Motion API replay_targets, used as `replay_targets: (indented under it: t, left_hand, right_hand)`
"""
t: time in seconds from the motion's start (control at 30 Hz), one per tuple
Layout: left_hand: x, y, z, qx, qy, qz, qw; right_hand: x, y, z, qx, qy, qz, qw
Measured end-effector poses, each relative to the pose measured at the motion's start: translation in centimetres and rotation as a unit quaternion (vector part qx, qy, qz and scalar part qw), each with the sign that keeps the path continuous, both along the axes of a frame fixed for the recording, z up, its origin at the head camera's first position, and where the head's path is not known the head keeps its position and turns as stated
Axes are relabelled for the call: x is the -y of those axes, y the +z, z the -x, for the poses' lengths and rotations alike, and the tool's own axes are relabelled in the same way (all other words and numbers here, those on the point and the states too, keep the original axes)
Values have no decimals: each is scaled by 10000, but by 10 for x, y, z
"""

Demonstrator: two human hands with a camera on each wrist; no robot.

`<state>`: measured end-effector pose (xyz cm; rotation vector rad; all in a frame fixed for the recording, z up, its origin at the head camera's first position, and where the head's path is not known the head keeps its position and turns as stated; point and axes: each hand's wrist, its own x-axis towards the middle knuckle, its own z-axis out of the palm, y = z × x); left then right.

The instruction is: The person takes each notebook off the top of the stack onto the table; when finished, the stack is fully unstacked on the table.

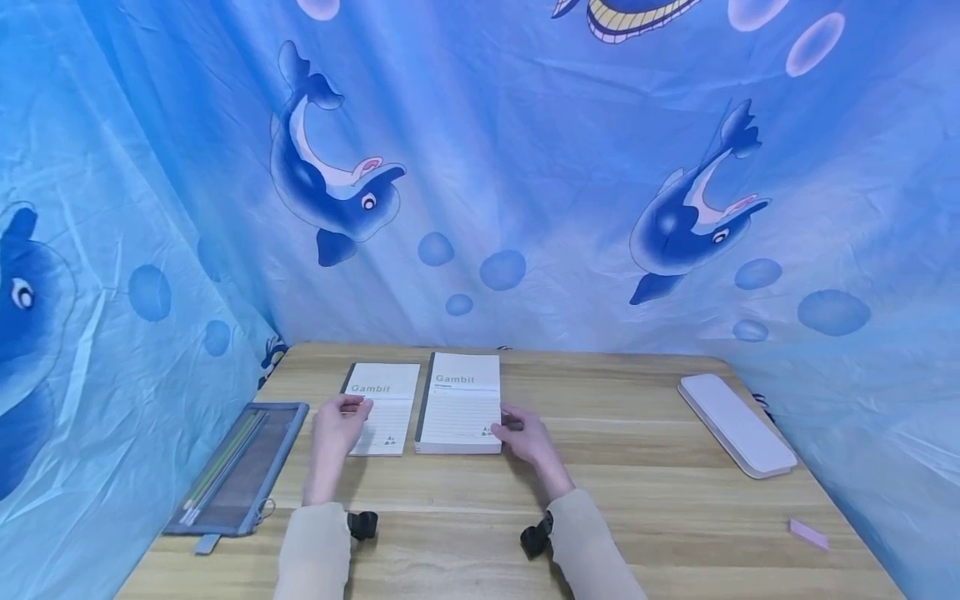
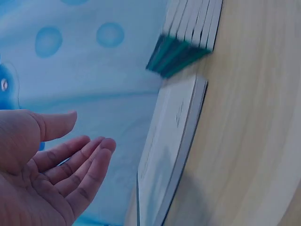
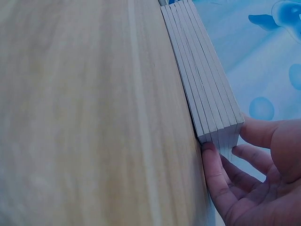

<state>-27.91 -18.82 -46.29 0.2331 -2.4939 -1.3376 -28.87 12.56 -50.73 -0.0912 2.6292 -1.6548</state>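
Pale sleeves lie nearest me, bottom of frame. Left hand: thumb and fingers apart, near the single notebook, lower left of centre. Right hand: clamped on the notebook stack, lower centre, right edge.

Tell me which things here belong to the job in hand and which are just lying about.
Likely part of the job:
notebook stack, its edge held by the right hand
low notebook beside it, with the left hand near

Just lying about, it seems:
mesh pouch with pencils
white case
small pink piece
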Motion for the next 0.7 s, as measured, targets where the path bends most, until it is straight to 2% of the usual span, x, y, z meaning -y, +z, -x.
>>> replay_targets:
  t: [0.17,0.33,0.7]
  left_hand:
    - [-19,-2,4,-10,-285,-13,9996]
    - [-36,-9,7,156,-557,133,9982]
    - [-54,-17,8,638,-1064,164,9921]
  right_hand:
    - [1,-1,1,15,-2,16,10000]
    - [0,0,3,46,-34,15,10000]
    - [1,2,1,117,-15,172,9998]
